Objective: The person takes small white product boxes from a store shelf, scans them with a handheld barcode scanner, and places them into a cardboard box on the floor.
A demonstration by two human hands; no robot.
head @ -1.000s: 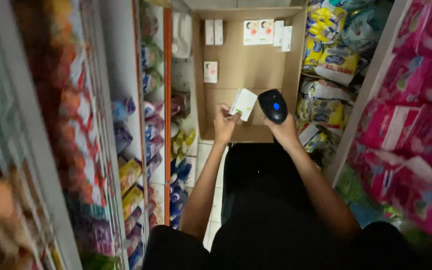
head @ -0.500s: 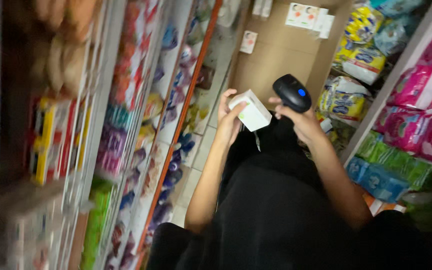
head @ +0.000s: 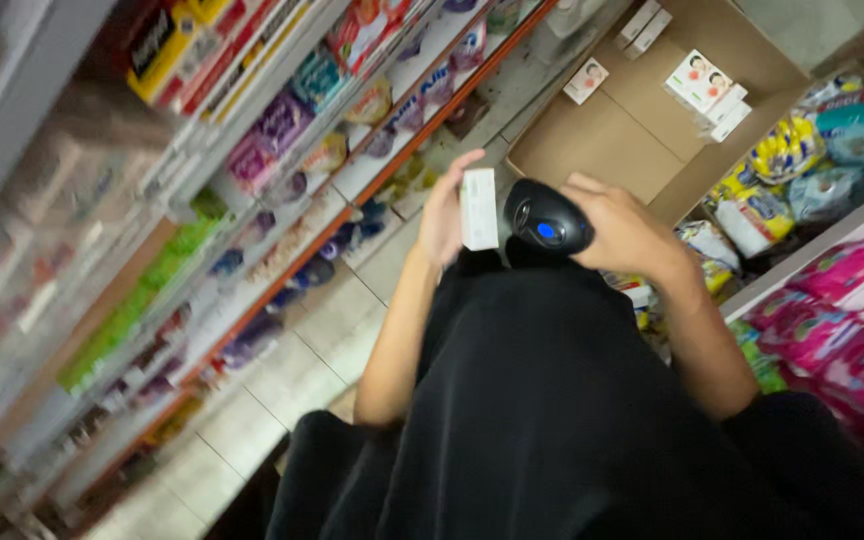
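Note:
My left hand holds a small white box upright by its side. My right hand grips a black handheld scanner with a blue light on its top, and its nose sits right against the box. Both hands hover over my lap, which is covered by a black garment. Behind them an open brown cardboard carton lies on the floor with a few small white boxes inside.
Shelves of packaged goods with an orange edge strip run along my left. Pink and yellow soft packs fill the racks on my right. A pale tiled floor forms a narrow aisle between them.
The view has swung and tilted toward the left shelves. The white box has turned upright in my left hand, and the scanner has closed in on it.

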